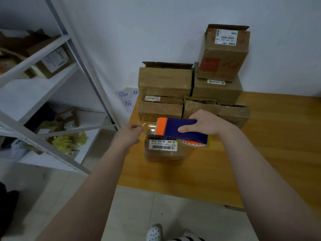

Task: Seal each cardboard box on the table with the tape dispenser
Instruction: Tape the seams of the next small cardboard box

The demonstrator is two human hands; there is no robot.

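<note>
Tape dispenser (182,129), blue with an orange front, is gripped across its body by the right hand (205,123): the thumb lies along the near side and the fingers wrap over the far edge. It is held in the air with its orange end pointing left, just above the small box (163,152). The left hand (129,134) is closed in a pinch on the free end of the clear tape (143,125), held to the left of the dispenser. A short, barely visible strip runs between the two. Holding the hands apart like this looks meant to keep the strip taut and free of the cardboard until it is laid down.

The small box sits on the wooden table (260,153) near its left edge, directly under the dispenser, with its white barcode label (163,145) facing up. Judging by that, it is the box about to be sealed, and no tape from this pull touches it yet.

Farther back, against the wall, stands a stack of boxes (165,84). Some look already wrapped in glossy tape, while the upper ones show raised flaps, so they probably still await sealing. A handwritten note (127,100) hangs on the wall to their left, and white metal shelving (52,84) holding more cartons fills the left side.
</note>
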